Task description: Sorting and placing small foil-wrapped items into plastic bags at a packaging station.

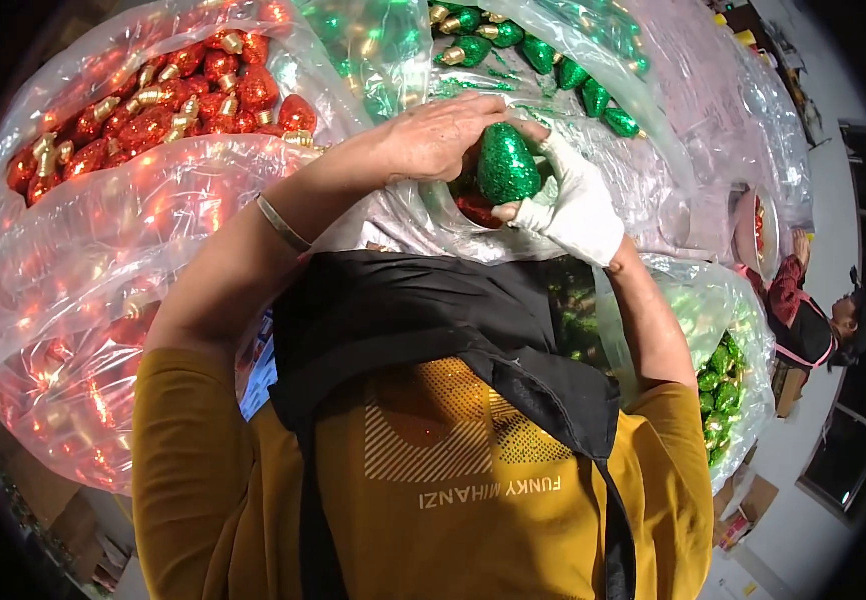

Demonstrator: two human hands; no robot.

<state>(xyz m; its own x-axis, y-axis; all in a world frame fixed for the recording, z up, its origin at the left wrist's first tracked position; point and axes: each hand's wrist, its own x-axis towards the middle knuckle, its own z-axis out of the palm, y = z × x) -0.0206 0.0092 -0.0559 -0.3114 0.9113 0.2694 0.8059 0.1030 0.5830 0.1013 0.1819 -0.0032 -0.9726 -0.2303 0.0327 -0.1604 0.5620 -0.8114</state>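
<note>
A green glittery bulb-shaped ornament (509,166) stands out at the middle, gripped by my right hand (581,205). That hand wears a white glove with bare fingertips, its thumb at the near end of the ornament and its fingers at the far end. My left hand (438,138), bare, curves in from the left beside the ornament's far end. Its fingers are bent and pressed together; their tips and whatever they hold are hidden. Beneath the hands a round opening shows something red and glittery (478,209), mostly covered.
Red glittery bulbs with gold caps (183,100) fill a clear plastic bag (153,205) at left. Green bulbs (543,60) lie on plastic at the far side; more green bulbs (721,395) sit in a bag at right. Another person (803,315) works at the far right.
</note>
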